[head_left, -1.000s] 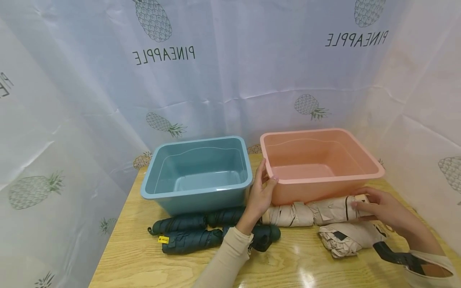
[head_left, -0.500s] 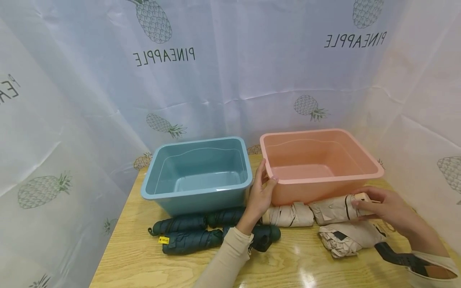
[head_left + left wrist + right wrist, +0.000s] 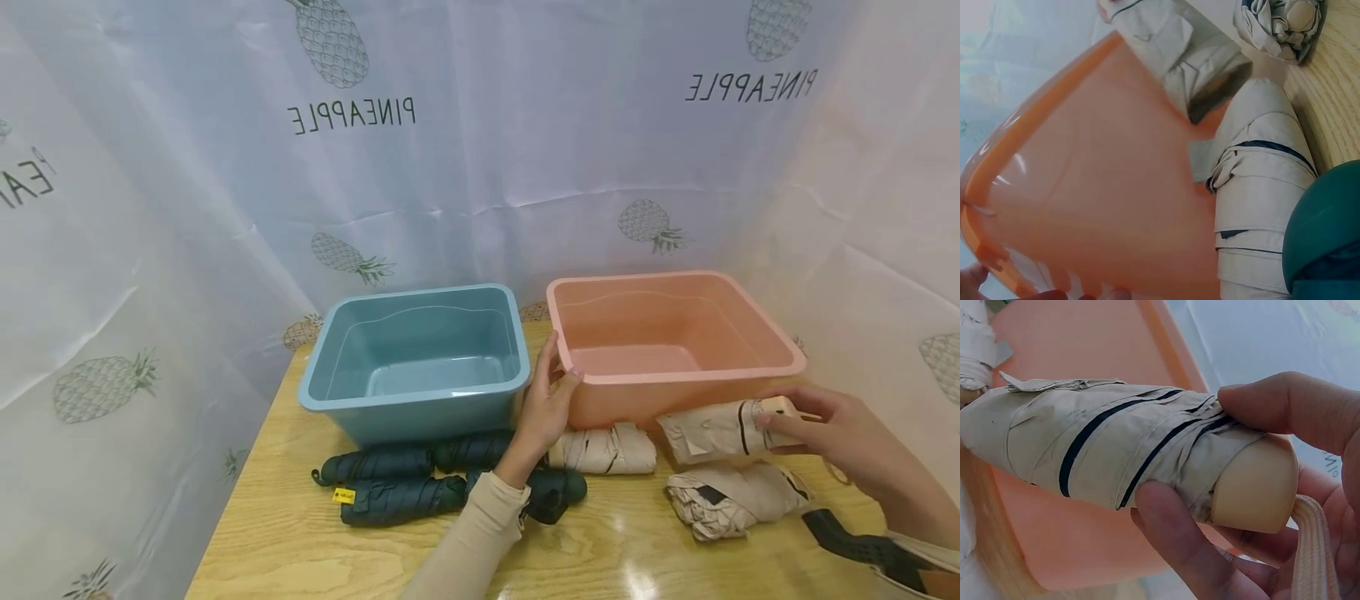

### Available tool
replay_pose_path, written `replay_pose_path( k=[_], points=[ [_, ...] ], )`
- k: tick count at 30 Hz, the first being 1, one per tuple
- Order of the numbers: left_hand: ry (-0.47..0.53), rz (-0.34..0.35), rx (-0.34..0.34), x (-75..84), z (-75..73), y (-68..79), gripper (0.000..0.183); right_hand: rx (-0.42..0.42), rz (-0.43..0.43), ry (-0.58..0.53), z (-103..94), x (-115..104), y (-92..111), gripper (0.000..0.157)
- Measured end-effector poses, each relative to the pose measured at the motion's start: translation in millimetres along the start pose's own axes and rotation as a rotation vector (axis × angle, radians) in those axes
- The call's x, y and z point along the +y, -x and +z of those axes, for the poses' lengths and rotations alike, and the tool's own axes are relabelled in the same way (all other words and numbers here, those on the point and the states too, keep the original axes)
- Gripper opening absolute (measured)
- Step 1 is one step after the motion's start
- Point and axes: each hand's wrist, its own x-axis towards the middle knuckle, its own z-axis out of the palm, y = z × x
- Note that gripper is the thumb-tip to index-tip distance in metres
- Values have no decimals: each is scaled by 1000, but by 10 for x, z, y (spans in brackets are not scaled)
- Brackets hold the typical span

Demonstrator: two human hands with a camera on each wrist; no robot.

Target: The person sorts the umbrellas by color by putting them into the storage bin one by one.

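My right hand (image 3: 843,429) grips a folded beige umbrella (image 3: 712,432) by its handle end, thumb on one side and fingers on the other. Dark stripes cross its fabric, and a cord loop hangs from the pale handle (image 3: 1257,481) in the right wrist view. The umbrella is in front of the pink basin (image 3: 675,379). My left hand (image 3: 543,408) holds that basin's near left corner at the rim. Two more beige umbrellas lie on the table: one (image 3: 611,450) along the basin's front, another (image 3: 738,498) closer to me.
A blue basin (image 3: 420,404) stands to the left of the pink one. Several dark green folded umbrellas (image 3: 405,500) lie in front of it, partly behind my left forearm. A pineapple-print curtain (image 3: 480,167) surrounds the wooden table (image 3: 300,550) at the back and sides.
My right hand has drawn the beige umbrella to the right, away from the one beside it. The left hand stays on the pink basin. The head view has shifted slightly.
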Motion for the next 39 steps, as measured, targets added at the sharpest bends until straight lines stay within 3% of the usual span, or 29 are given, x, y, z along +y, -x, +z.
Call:
replay_pose_path(
  k=[6, 11, 23, 31, 34, 39],
  points=[
    [8, 5, -14, -21, 4, -1, 67, 11, -38, 18, -84, -126, 6, 44],
    [3, 12, -11, -15, -5, 4, 67, 18, -78, 35, -173, -249, -17, 32],
    [-12, -3, -7, -20, 13, 6, 68, -48, -150, -37, -355, -481, -147, 38],
    [7, -7, -13, -31, 18, 5, 67, -129, -217, -382, -439, -645, -380, 41],
    [20, -1, -14, -16, 20, -5, 67, -108, -178, -361, -450, -762, -488, 38],
    [32, -6, -12, -14, 19, -5, 67, -81, -102, -237, -474, -921, -704, 32]
  ],
)
